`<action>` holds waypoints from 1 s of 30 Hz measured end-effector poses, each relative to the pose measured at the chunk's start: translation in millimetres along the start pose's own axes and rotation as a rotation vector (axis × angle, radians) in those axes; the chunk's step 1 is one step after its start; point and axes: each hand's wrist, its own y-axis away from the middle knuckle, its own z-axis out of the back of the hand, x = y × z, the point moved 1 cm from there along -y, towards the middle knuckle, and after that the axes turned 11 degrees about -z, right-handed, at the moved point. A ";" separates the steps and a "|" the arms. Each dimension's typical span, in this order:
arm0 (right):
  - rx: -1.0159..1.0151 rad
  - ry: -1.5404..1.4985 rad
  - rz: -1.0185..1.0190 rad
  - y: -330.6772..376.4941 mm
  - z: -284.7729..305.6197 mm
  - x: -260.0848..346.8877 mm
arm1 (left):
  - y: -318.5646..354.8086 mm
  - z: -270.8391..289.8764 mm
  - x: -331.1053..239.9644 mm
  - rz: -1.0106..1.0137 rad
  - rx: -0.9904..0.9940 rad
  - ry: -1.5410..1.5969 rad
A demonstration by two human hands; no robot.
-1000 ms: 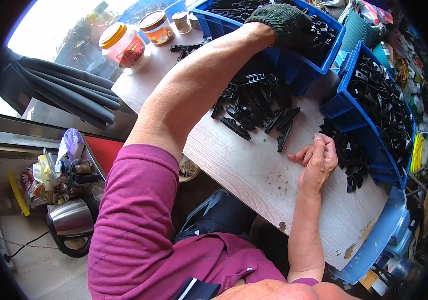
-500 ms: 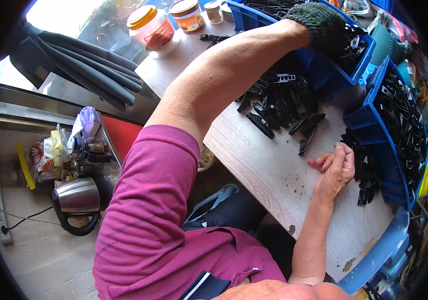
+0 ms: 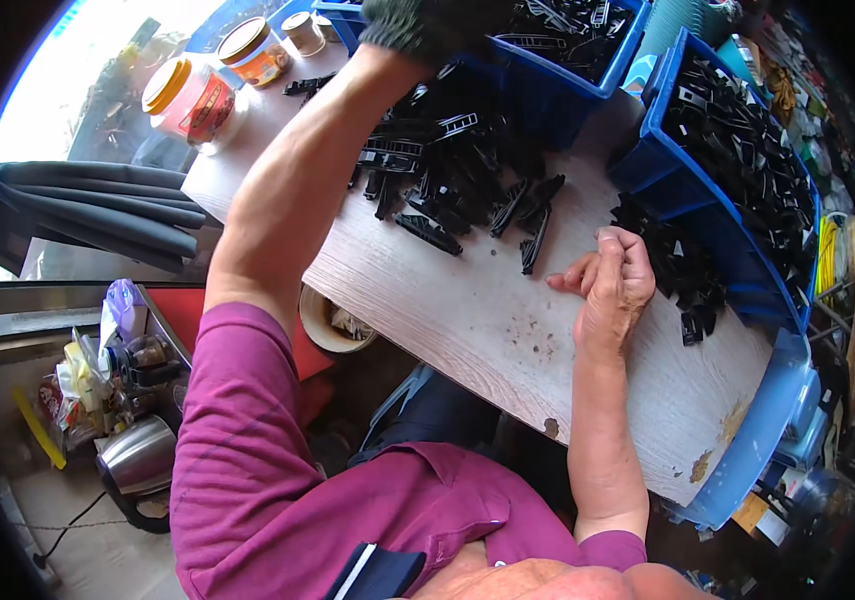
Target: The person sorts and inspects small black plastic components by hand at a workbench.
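Slim black plastic parts (image 3: 448,200) lay heaped on the pale wood-grain bench (image 3: 428,300), presumably for easy reach. Beside them, the bare right hand (image 3: 613,280) was loosely curled, visibly empty; the dark-gloved left hand's (image 3: 433,25) grip, near a blue plastic bin (image 3: 560,115), couldn't be told.

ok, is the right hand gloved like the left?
No, the right hand shows bare skin, while the left hand is covered in dark knit.

Gloved left hand (image 3: 435,26): cut by upper edge, grip unreadable. Left forearm (image 3: 313,155) covers some black parts (image 3: 448,180). Right hand (image 3: 616,288) curled, palm hidden. Bowl (image 3: 317,322) partly behind table (image 3: 428,290) edge, contents too small to tell. Far-right clutter (image 3: 808,125) blurred.
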 end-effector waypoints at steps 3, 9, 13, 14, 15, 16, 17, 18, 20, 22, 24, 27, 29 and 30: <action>0.007 0.017 0.008 -0.9 -2.6 -0.5 | 36.5 3.1 -12.4 0.147 -0.172 0.025; 0.020 0.012 0.033 -1.5 -3.0 -0.6 | 103.1 19.0 -34.4 0.297 -0.123 0.182; 0.040 -0.005 0.024 1.3 -5.3 -0.5 | 109.0 24.1 -34.1 0.262 0.034 0.038; 0.033 -0.003 0.026 1.4 -3.3 -1.5 | 105.3 25.0 -37.5 0.262 0.032 0.045; 0.028 0.005 0.026 1.6 -1.3 -3.1 | 102.5 27.3 -42.3 0.265 0.108 0.042; 0.023 0.014 0.025 1.4 0.6 -4.4 | 98.7 30.6 -47.9 0.268 0.183 0.039; 0.024 0.013 0.025 1.6 0.5 -4.8 | 96.8 34.8 -51.1 0.272 0.262 0.028; 0.030 0.003 0.010 1.5 0.6 -5.3 | 96.9 36.7 -52.4 0.272 0.262 0.028; 0.040 -0.009 -0.005 2.6 -0.5 -6.3 | 98.4 42.1 -51.7 0.294 0.266 0.083; 0.057 -0.009 -0.008 5.5 -3.8 -7.6 | 112.2 37.8 -45.3 0.325 0.168 0.113; 0.065 0.006 -0.012 7.1 -5.9 -9.3 | 119.5 37.4 -40.2 0.354 0.067 0.149; 0.065 0.020 -0.024 8.4 -6.8 -14.6 | 110.5 44.4 -40.1 0.313 -0.043 0.159; 0.059 0.019 -0.033 8.4 -6.3 -18.6 | 90.5 52.4 -40.8 0.130 0.006 0.032; 0.058 0.014 -0.048 8.6 -7.0 -20.5 | 78.8 50.4 -36.6 0.042 0.045 -0.062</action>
